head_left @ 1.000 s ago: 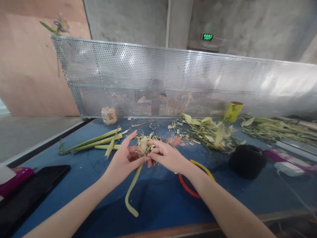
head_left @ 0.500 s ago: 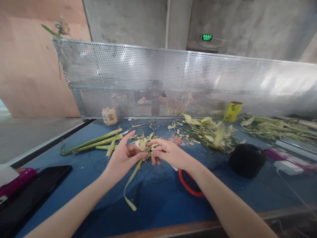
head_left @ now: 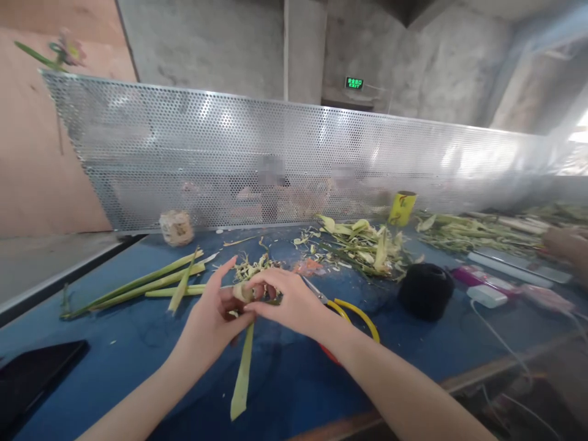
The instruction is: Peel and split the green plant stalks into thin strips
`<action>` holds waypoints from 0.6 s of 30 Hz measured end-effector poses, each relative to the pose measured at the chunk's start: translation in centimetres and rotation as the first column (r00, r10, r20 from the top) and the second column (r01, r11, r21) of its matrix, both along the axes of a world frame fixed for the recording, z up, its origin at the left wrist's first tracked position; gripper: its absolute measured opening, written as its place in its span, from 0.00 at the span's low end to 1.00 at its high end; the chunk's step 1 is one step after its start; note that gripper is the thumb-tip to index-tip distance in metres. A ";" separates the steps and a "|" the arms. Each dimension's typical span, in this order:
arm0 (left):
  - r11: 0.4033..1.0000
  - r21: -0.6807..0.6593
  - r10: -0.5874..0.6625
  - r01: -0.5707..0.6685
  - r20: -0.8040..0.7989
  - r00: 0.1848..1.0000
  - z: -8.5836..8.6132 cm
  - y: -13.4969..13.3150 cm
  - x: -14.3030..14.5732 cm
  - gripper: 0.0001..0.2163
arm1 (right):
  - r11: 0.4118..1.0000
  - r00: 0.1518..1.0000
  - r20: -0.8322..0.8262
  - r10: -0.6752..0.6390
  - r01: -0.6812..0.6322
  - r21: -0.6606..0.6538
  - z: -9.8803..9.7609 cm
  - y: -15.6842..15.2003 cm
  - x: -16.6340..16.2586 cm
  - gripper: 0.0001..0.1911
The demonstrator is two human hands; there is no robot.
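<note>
A pale green leaf strip [head_left: 242, 380] hangs from between my hands, its loose end pointing down toward the table. The fingers of my left hand [head_left: 204, 315] are closed around its upper part, which looks curled over the fingertips. Thumb and fingers of my right hand [head_left: 291, 300] pinch at the same curled part, close against the left fingertips. Behind the hands lies a small heap of shredded plant bits [head_left: 257, 264]. Scissors [head_left: 368, 321] with yellow and red handles lie partly under my right wrist.
Long green stalks [head_left: 142, 285] lie at left, near a phone-like black slab [head_left: 46, 367] and a pale roll [head_left: 176, 228]. Right: a husk pile [head_left: 367, 242], black yarn spool [head_left: 426, 291], yellow tube [head_left: 402, 208] and another person's hand [head_left: 569, 245]. A perforated metal screen [head_left: 206, 153] stands behind.
The view has turned to the right, bringing another person's hand in at the right edge. The strip now hangs straighter, and a curled part shows between my fingers. More of the scissors is visible.
</note>
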State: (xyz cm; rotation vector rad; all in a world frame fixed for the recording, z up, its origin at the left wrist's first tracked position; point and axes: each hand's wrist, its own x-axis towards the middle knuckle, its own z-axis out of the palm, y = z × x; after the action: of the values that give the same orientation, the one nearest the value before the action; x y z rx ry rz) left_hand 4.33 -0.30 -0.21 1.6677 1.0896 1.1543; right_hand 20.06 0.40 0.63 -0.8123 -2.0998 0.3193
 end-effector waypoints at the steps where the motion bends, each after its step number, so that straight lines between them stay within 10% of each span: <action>1: 1.000 0.003 0.005 -0.005 -0.006 1.000 0.0 0.0 0.0 0.41 | 1.000 1.000 -0.007 -0.003 0.003 -0.006 -0.1 0.0 -0.1 0.09; 18: 0.994 0.034 0.101 -0.101 0.005 0.995 0.7 0.7 -0.6 0.36 | 0.893 0.890 -0.456 -0.011 -0.197 -0.404 -0.8 1.0 -0.7 0.04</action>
State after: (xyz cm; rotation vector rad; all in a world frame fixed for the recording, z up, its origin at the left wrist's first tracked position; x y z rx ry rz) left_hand 3.75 0.39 0.52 1.6524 1.1694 1.2452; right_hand 19.37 1.41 -0.17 -0.7968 -1.6442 0.9745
